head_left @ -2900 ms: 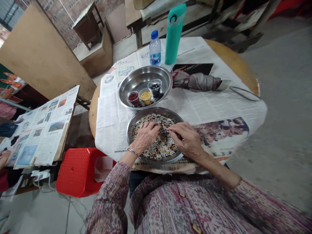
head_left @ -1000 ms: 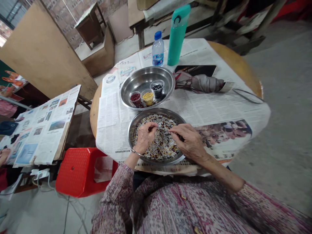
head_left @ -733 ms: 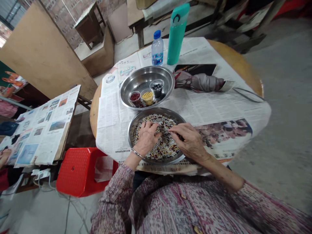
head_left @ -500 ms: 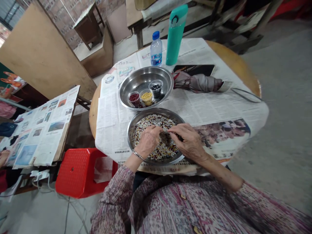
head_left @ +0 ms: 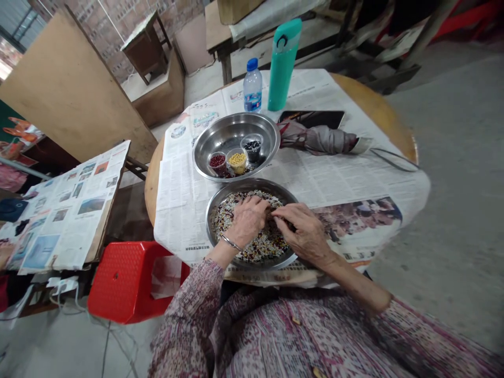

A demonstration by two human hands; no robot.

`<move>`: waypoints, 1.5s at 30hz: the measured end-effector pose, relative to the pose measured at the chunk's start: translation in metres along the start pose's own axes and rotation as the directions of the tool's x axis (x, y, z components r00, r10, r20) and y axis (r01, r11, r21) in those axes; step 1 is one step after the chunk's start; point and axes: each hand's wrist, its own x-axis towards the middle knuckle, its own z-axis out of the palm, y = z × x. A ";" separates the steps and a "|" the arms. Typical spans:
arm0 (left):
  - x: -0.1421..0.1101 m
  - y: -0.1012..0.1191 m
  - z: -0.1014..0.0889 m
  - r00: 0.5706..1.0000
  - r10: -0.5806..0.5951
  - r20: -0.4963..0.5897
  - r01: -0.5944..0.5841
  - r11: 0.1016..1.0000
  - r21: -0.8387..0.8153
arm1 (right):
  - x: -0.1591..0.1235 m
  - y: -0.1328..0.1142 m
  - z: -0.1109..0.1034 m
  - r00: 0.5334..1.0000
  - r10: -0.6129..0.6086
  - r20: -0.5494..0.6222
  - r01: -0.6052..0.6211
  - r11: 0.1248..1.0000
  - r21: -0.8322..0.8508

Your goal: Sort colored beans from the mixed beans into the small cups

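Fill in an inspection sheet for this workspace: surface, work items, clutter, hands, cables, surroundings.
Surface: round table, mostly covered with newspaper.
Work items: near bowl with mixed grains; far bowl with cups of red beans, yellow beans and black beans.
Clutter: water bottle, green flask, dark flat device, folded umbrella.
Left hand: over the grains, fingertips hard to make out.
Right hand: curled at the bowl's right side; any held grain too small to tell.
Cables: some below the side table, others on the floor.
Surroundings: red stool, leaning board; another person's hand, blurred, at the left edge.
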 end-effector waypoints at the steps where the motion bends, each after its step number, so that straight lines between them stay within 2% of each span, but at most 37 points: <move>1: -0.004 0.001 -0.001 1.000 0.015 0.016 -0.015 1.000 0.006 | 0.000 0.000 0.000 1.000 -0.001 0.000 0.001 1.000 -0.002; 3: -0.015 0.001 -0.005 1.000 0.006 -0.004 -0.006 1.000 0.019 | 0.000 -0.001 0.000 1.000 -0.003 0.003 0.003 1.000 0.000; 7: -0.047 -0.008 -0.013 0.987 -0.065 -0.150 0.063 0.998 -0.016 | 0.001 -0.002 -0.003 0.999 -0.009 0.033 0.009 1.000 -0.021; 10: -0.072 -0.014 -0.016 0.962 -0.120 -0.246 0.110 0.992 -0.055 | 0.004 -0.005 -0.006 0.992 -0.032 0.126 0.047 0.992 -0.118; 13: -0.090 -0.016 -0.011 0.924 -0.150 -0.351 0.106 0.984 -0.142 | 0.009 -0.015 -0.007 0.959 -0.089 0.269 0.143 0.972 -0.188; 15: -0.097 -0.016 -0.004 0.884 -0.156 -0.441 0.062 0.974 -0.220 | 0.012 -0.024 -0.005 0.912 -0.169 0.373 0.235 0.962 -0.140; 18: -0.103 -0.016 0.008 0.802 -0.173 -0.572 -0.010 0.953 -0.302 | 0.013 -0.038 0.007 0.798 -0.318 0.512 0.359 0.933 0.020; 21: -0.105 -0.016 0.016 0.716 -0.232 -0.658 -0.025 0.934 -0.357 | 0.011 -0.045 0.023 0.697 -0.417 0.584 0.420 0.897 0.139; 23: -0.107 -0.017 0.018 0.679 -0.269 -0.683 -0.029 0.920 -0.392 | 0.012 -0.044 0.032 0.663 -0.450 0.598 0.453 0.877 0.158; 25: -0.109 -0.017 0.019 0.669 -0.291 -0.684 -0.037 0.906 -0.421 | 0.016 -0.038 0.037 0.643 -0.466 0.607 0.484 0.862 0.149; 28: -0.111 -0.018 0.021 0.673 -0.311 -0.671 -0.042 0.890 -0.454 | 0.024 -0.025 0.038 0.661 -0.441 0.607 0.495 0.864 0.089; 32: -0.111 -0.019 0.023 0.677 -0.318 -0.664 -0.044 0.883 -0.468 | 0.031 -0.005 0.032 0.769 -0.322 0.553 0.439 0.894 -0.091; 35: -0.111 -0.019 0.023 0.682 -0.323 -0.656 -0.046 0.877 -0.479 | 0.032 0.002 0.025 0.820 -0.216 0.531 0.393 0.886 -0.247; 40: -0.112 -0.020 0.024 0.692 -0.336 -0.638 -0.041 0.865 -0.500 | 0.030 -0.002 0.014 0.839 -0.093 0.536 0.335 0.864 -0.375; 45: -0.112 -0.020 0.026 0.696 -0.341 -0.632 -0.037 0.862 -0.506 | 0.020 -0.014 0.013 0.859 -0.086 0.505 0.276 0.908 -0.315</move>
